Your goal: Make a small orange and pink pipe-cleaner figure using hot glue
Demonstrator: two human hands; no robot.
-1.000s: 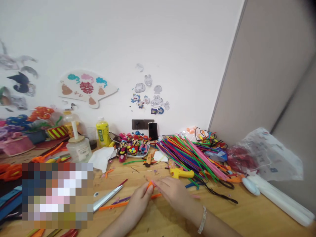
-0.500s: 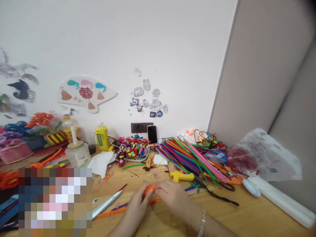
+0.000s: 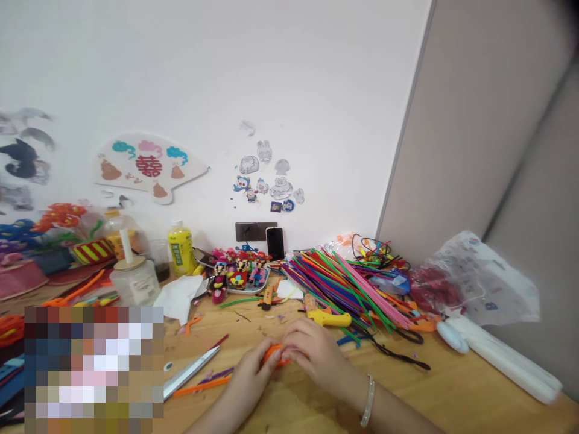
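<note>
Over the wooden workbench (image 3: 452, 380), the left hand (image 3: 251, 377) and right hand (image 3: 314, 352) were held close together, wrists angled inward, fingers curled and pinching an orange pipe-cleaner piece (image 3: 274, 352) between them. A yellow glue gun (image 3: 328, 319) lay beyond the right hand; steel scissors (image 3: 190, 372) lay left.

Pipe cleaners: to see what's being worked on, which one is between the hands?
The orange one, held between the left hand and right hand, unlike the straight multicoloured heap of pipe cleaners further right.
</note>
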